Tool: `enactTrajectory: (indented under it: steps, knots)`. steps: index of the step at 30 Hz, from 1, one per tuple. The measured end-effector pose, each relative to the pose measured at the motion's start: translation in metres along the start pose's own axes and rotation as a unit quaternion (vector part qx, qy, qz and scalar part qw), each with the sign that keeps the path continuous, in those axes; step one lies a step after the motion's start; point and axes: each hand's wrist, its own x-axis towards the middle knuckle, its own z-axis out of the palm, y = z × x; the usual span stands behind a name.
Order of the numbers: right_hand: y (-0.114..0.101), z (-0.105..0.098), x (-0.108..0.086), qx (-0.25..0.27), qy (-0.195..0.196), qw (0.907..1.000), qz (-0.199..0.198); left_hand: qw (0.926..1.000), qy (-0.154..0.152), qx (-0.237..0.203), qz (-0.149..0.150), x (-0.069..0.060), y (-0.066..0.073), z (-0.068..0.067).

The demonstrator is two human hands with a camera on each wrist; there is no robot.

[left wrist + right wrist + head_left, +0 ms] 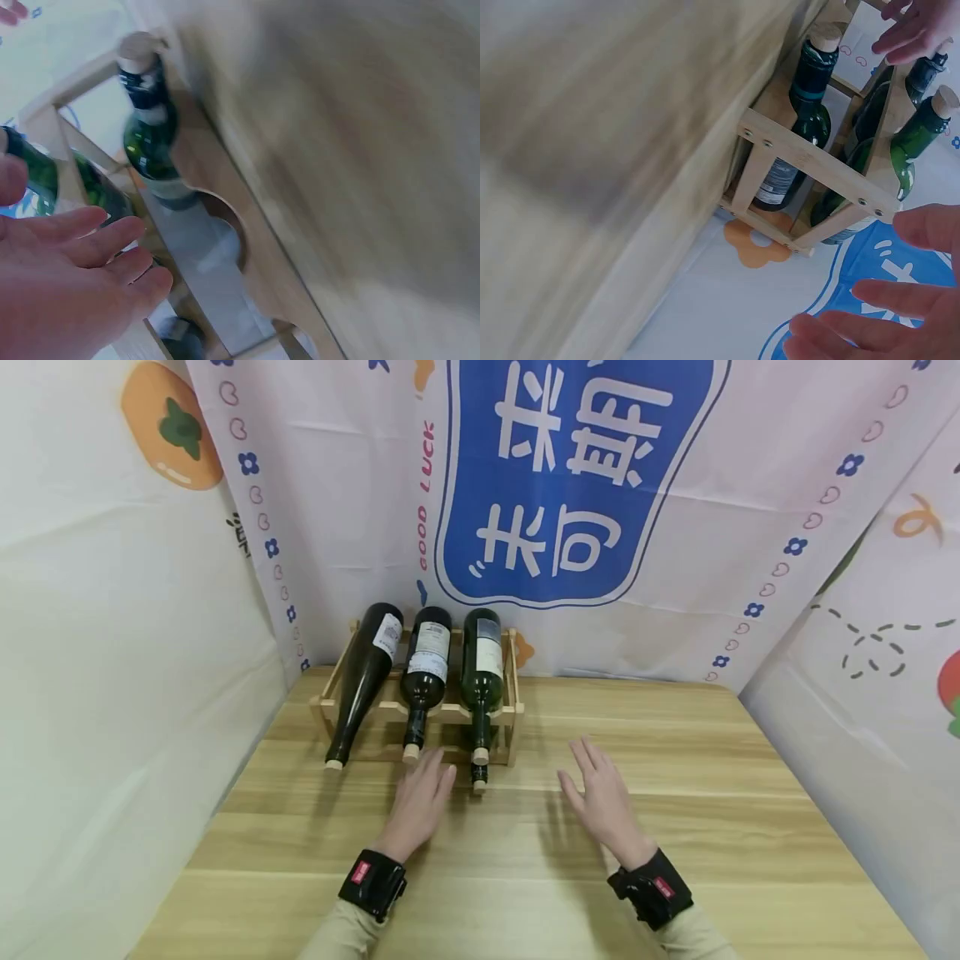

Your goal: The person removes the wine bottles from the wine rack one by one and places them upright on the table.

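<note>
In the head view a wooden rack [390,713] holds three corked bottles on top: a dark slanted one [365,681] at left, a dark labelled one [427,664] in the middle and a green one [482,664] at right. The neck of a lower bottle [479,775] shows beneath the green one. My left hand [417,802], fingers extended, is just in front of the rack, below the middle bottle's cork; contact cannot be told. To the right of the rack, my right hand [603,800] hovers over the table, fingers spread, holding nothing. The lower bottle [810,86] also appears in the right wrist view.
The wood-grain table [720,793] extends on both sides of the rack. Behind it hangs a white printed cloth [360,468] with a blue sign, and similar cloth walls [112,652] stand at left and right.
</note>
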Motion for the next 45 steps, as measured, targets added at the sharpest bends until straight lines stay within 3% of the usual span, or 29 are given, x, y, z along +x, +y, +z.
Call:
enactTrajectory:
  steps: [3, 6, 10, 14, 16, 17, 19, 21, 22, 23, 25, 31, 36, 40, 45]
  knots:
    - [0.001, -0.002, 0.009, 0.008, 0.004, 1.0000, -0.002, 0.9968, -0.010, -0.079, -0.013, 0.009, 0.013, 0.002]
    - [0.001, -0.002, 0.015, 0.004, -0.003, 1.0000, -0.001, 0.9870, -0.023, -0.157, -0.025, 0.018, 0.026, 0.003]
    - [0.001, -0.002, 0.021, 0.006, -0.015, 0.9999, -0.001, 0.9689, -0.032, -0.242, -0.039, 0.034, 0.041, 0.003]
    - [-0.001, -0.002, 0.026, 0.005, -0.017, 0.9998, -0.009, 0.9478, -0.022, -0.306, -0.087, 0.049, 0.051, 0.002]
    - [-0.002, -0.001, 0.029, 0.002, -0.013, 0.9998, -0.015, 0.9270, -0.026, -0.355, -0.118, 0.054, 0.053, 0.002]
    - [-0.003, -0.001, 0.030, 0.001, -0.009, 0.9998, -0.018, 0.9129, -0.030, -0.385, -0.131, 0.057, 0.053, 0.003]
    - [-0.003, 0.000, 0.032, -0.003, -0.006, 0.9997, -0.022, 0.8795, -0.042, -0.450, -0.150, 0.061, 0.051, 0.004]
    - [-0.004, 0.000, 0.035, -0.004, -0.005, 0.9997, -0.024, 0.8395, -0.058, -0.515, -0.162, 0.064, 0.049, 0.006]
    - [-0.003, 0.001, 0.037, -0.004, -0.007, 0.9996, -0.025, 0.8256, -0.061, -0.536, -0.164, 0.066, 0.048, 0.007]
    - [-0.003, 0.001, 0.038, -0.004, -0.010, 0.9996, -0.025, 0.8128, -0.064, -0.555, -0.166, 0.067, 0.048, 0.008]
    - [-0.002, 0.002, 0.043, -0.002, -0.017, 0.9995, -0.025, 0.7976, -0.065, -0.576, -0.168, 0.068, 0.048, 0.008]
    - [0.001, 0.003, 0.068, 0.051, -0.047, 0.9976, -0.004, 0.7946, -0.056, -0.585, -0.154, 0.072, 0.053, 0.008]
    - [0.001, 0.001, 0.091, 0.136, -0.070, 0.9880, 0.024, 0.7918, -0.049, -0.590, -0.150, 0.070, 0.058, 0.010]
    - [-0.001, 0.002, 0.108, 0.197, -0.085, 0.9751, 0.057, 0.7957, -0.046, -0.587, -0.144, 0.069, 0.061, 0.012]
    - [-0.005, 0.003, 0.130, 0.237, -0.071, 0.9651, 0.085, 0.8038, -0.048, -0.578, -0.131, 0.065, 0.066, 0.013]
